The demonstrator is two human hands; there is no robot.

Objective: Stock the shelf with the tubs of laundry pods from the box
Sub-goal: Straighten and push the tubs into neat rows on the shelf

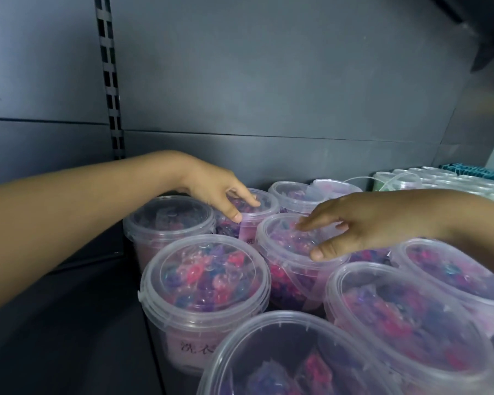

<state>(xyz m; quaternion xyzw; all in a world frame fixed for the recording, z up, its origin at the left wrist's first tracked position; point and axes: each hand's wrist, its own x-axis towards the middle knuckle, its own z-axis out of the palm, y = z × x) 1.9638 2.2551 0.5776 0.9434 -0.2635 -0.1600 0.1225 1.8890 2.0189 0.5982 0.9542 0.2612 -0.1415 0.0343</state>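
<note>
Several clear tubs of pink and purple laundry pods stand packed on a dark shelf (77, 337). My left hand (211, 189) rests fingertips on the lid of a back-row tub (257, 215), fingers spread, gripping nothing. My right hand (345, 226) lies over the lid of a middle tub (288, 258), thumb on its near rim and fingers on top. A front-left tub (206, 286) shows a pink label. More tubs sit at the back left (169, 220), front (311, 363) and right (405, 317). The box is out of view.
The grey back panel (268, 81) and a slotted upright (109, 81) close the shelf behind. At the far right stand white-lidded containers (454, 181) and a teal pack (474, 171). Bare dark shelf shows left of the tubs.
</note>
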